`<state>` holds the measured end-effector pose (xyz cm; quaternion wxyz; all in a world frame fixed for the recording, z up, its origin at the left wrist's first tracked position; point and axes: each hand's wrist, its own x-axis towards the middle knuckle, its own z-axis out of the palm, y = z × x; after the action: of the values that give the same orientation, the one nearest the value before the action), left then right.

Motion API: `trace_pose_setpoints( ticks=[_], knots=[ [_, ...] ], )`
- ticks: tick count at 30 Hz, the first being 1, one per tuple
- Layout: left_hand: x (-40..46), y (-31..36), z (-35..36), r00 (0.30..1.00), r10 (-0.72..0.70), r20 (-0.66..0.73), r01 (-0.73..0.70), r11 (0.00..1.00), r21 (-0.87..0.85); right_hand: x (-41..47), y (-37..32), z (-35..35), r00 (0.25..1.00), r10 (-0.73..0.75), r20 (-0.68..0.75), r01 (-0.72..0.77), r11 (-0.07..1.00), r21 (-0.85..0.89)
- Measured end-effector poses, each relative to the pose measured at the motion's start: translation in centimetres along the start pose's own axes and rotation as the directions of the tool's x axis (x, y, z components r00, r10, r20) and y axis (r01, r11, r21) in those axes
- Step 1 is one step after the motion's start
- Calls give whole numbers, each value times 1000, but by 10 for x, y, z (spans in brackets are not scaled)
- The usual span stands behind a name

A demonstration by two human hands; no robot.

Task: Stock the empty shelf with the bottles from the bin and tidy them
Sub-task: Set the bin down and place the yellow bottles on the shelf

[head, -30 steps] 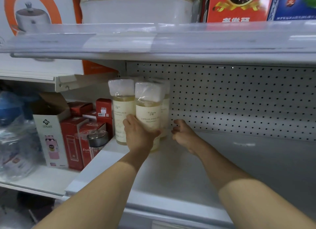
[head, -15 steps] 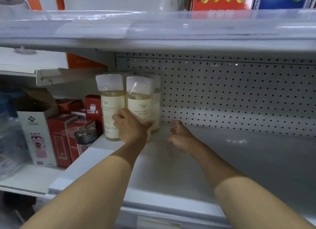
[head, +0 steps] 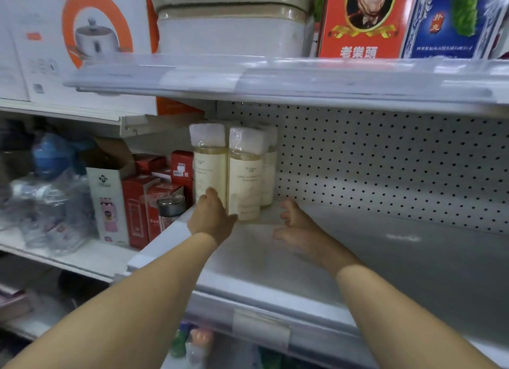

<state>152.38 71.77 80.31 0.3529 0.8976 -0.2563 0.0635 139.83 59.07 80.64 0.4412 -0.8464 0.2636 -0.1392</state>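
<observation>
At the left end of the white shelf (head: 344,261) stand my bottles, close up against the dotted back wall (head: 385,162). The front right bottle (head: 246,176) stands up straight, and the front left bottle (head: 210,167) touches its side. One more bottle (head: 269,173) peeks out from behind the front right bottle, nearer the wall. All of them hold pale yellow stuff and have white tops wrapped in clear plastic.

My left hand (head: 211,220) is low against the front bottles. Its thumb sits on the front left bottle and the palm is by the bottom of the front right bottle. I cannot tell if the fingers wrap around either one. My right hand (head: 298,229) is just right of the bottles, near but not touching them. Its fingers are loosely bent and it holds nothing.

Left of the bottles, on a lower shelf, are red boxes (head: 140,203) and a small jar with a metal lid (head: 171,207). Farther left is a white box with a pink picture (head: 110,203). Above the bottles, on the top shelf, sit a big white tub (head: 231,30) and a red box with a drawn face (head: 360,21).
</observation>
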Motion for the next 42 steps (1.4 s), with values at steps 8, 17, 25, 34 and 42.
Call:
trace_pose_setpoints(
  ticks=[8,17,25,34,42],
  knots=[
    [-49,-28,-50,990,-83,116,55,972,227,-48,-18,5,996,-55,63,67,977,-202],
    [-108,-42,-89,988,-13,153,-5,993,117,-108,-47,20,996,-87,1,85,970,-227],
    [-140,-71,-125,984,14,177,-30,996,89,-150,-64,53,993,-117,-23,105,947,-303],
    [-144,-85,-138,982,55,181,-67,996,63,-154,-72,63,990,-95,-109,57,950,-308],
    [-94,-73,-129,987,62,150,-73,995,71,-90,-74,64,973,-88,-215,32,966,-255]
  ],
)
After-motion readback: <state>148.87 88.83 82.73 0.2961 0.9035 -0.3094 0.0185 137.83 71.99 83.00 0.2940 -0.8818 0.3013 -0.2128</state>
